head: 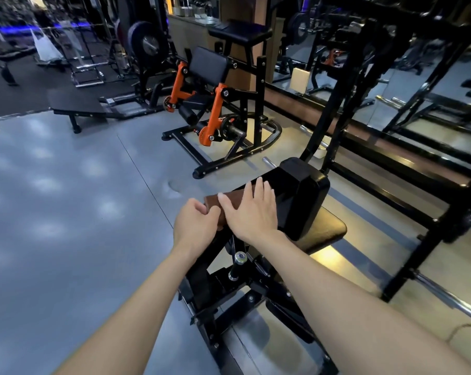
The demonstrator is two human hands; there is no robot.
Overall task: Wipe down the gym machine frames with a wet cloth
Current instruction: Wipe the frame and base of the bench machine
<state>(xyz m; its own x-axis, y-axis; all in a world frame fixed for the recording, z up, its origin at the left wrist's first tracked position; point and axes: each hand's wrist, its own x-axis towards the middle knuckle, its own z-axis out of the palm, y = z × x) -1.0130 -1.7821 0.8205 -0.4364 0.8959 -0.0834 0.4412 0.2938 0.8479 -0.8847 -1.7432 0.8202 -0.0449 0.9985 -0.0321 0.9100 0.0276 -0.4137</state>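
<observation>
Brown cloth (215, 203) on near black pad (296, 190). Left hand (195, 226) curled, pinching cloth's left edge. Right hand (252, 212) flat, fingers spread, pressing cloth. Orange machine (215, 104) far behind.

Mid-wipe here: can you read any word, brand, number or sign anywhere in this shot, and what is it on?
No text is readable anywhere.
Orange machine: no legible marking; its weight plate is too blurred.
Large plate at the back: markings blurred.
Pad under the cloth and both hands (left, right): no label shows.
</observation>
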